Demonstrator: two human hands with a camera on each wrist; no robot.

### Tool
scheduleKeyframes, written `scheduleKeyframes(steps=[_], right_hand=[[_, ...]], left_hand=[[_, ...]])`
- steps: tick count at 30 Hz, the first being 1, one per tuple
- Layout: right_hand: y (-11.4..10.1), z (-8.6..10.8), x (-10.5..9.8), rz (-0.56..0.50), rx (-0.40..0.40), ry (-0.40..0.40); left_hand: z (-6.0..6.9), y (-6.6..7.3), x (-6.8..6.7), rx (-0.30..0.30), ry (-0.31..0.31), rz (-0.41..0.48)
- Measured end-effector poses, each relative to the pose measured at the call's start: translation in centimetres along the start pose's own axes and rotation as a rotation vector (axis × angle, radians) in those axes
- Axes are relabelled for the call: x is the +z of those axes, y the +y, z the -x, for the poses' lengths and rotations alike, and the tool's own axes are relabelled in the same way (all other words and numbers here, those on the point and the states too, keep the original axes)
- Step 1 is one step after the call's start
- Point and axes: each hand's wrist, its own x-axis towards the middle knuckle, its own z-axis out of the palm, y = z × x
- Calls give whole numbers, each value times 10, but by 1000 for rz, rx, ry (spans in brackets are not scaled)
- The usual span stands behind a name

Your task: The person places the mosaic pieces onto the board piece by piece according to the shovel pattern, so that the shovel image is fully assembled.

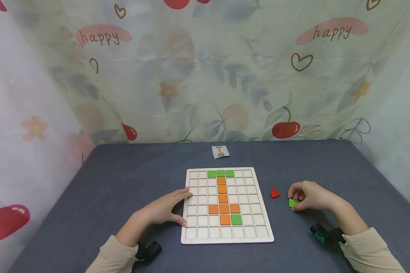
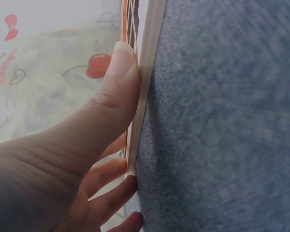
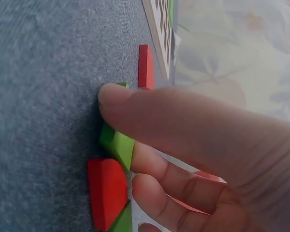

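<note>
A white gridded board (image 1: 195, 234) holds green squares along its top row, orange squares down the middle and across a lower row, and one green square lower right. Spread over the board's left edge, the left hand (image 1: 162, 209) rests its thumb and fingers there; in the left wrist view its thumb (image 2: 113, 89) lies on the rim. Right of the board, the right hand (image 1: 312, 196) pinches a green block (image 1: 292, 203) on the table. The right wrist view shows the thumb across this green block (image 3: 120, 147), with curled fingers behind it.
A red piece (image 1: 275, 193) lies between board and right hand. Another red piece (image 3: 108, 193) and a green one (image 3: 122, 221) sit beside the pinched block. A small patterned card (image 1: 220, 152) lies behind the board. Printed curtains stand behind the dark table (image 1: 140, 163).
</note>
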Motion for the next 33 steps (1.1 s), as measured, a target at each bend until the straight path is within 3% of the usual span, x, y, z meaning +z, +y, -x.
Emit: scheduleKeyframes(steps=[14, 20, 33], right_hand=[[-32, -2, 0, 54, -44, 67], [-46, -3, 4, 93, -118, 100], [-71, -6, 17, 75, -178, 110]], left_hand=[[1, 1, -1, 2, -3, 2], [0, 0, -1, 2, -5, -5], [-1, -2, 0, 10, -4, -7]])
